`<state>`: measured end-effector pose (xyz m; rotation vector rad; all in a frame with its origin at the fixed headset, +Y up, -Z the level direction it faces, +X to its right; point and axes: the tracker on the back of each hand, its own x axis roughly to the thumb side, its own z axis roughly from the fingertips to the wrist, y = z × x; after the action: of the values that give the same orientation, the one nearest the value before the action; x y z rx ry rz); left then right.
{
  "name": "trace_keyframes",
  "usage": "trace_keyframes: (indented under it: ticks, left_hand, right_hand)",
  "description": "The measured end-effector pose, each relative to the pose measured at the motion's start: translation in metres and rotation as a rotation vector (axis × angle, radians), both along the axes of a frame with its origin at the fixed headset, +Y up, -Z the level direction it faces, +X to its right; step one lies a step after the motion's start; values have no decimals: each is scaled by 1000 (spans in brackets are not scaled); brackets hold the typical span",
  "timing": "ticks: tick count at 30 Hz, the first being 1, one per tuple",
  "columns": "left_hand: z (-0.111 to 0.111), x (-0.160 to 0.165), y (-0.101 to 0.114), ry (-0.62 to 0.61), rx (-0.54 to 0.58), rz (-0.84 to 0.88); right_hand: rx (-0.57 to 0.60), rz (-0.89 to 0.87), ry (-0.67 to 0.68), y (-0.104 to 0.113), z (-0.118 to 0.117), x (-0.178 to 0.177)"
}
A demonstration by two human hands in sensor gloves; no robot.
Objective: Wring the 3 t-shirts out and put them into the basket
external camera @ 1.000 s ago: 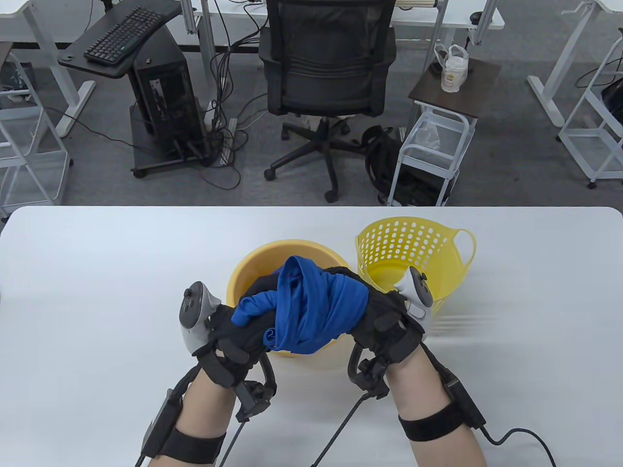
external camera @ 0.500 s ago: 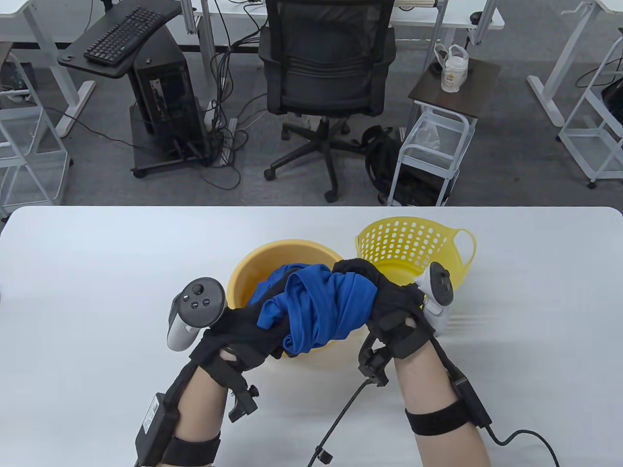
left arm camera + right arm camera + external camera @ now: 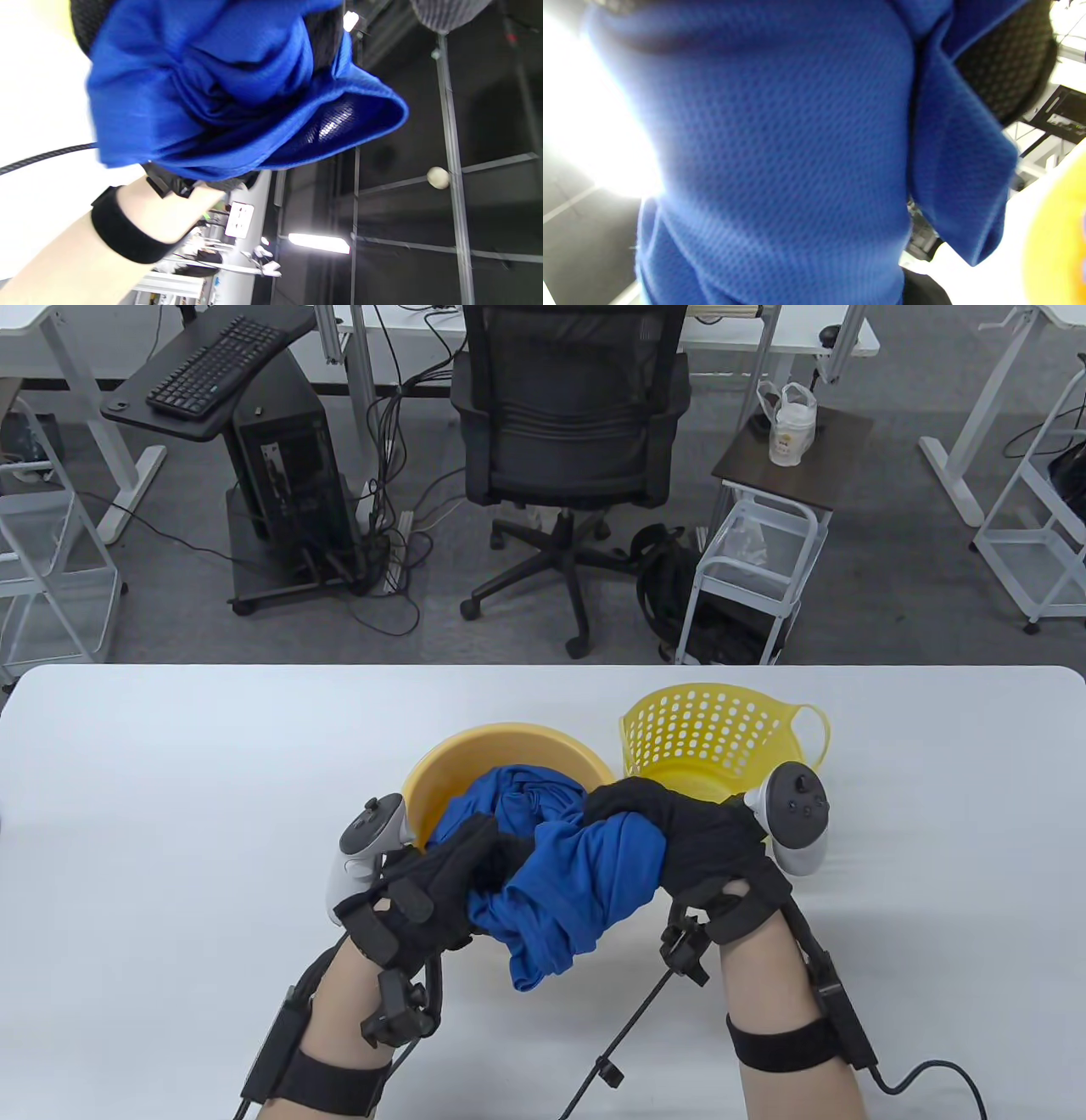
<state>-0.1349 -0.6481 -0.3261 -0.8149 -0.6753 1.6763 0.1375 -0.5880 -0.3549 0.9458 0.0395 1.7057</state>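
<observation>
A twisted blue t-shirt point(image 3: 585, 882) is stretched between both hands above the yellow basin's point(image 3: 441, 763) front rim. My left hand point(image 3: 450, 882) grips its left end, fingers curled round the cloth. My right hand point(image 3: 679, 836) grips the right end, palm down. More blue cloth lies inside the basin. The perforated yellow basket point(image 3: 713, 729) stands just right of the basin, behind my right hand. In the left wrist view the blue t-shirt point(image 3: 220, 93) bunches close to the lens. The blue t-shirt point(image 3: 780, 161) fills the right wrist view, with a yellow rim point(image 3: 1056, 237) at the right edge.
The white table point(image 3: 170, 780) spreads wide on both sides of the basin. Glove cables trail over the table's front edge near my forearms. Beyond the far edge stand an office chair point(image 3: 568, 415), a computer cart point(image 3: 280, 466) and a small trolley point(image 3: 755, 560).
Both hands have rotated against each other, twisting the shirt tighter. The bundle has dropped lower and toward me, and a loose end now hangs below the left hand.
</observation>
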Motion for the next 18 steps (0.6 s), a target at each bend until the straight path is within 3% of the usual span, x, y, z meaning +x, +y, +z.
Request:
trace_keyframes:
  ticks: [4,8,10,14,18]
  left_hand:
    - [-1,-2,4,154,147,-212]
    - [3,7,15,210,331,-306]
    - [8,15,21,241,462,-431]
    - [22,33,33,431,864,-797]
    - [32,47,34,546,1064,-877]
  right_hand:
    - [74,139,-99,3,5,-7]
    - [66,115,-203,4,5,-2]
    - [58,91,-223,4,5,-1]
    - [40,131,-300,3,7,-3]
    - [-43,116,-358,-1,5,-3]
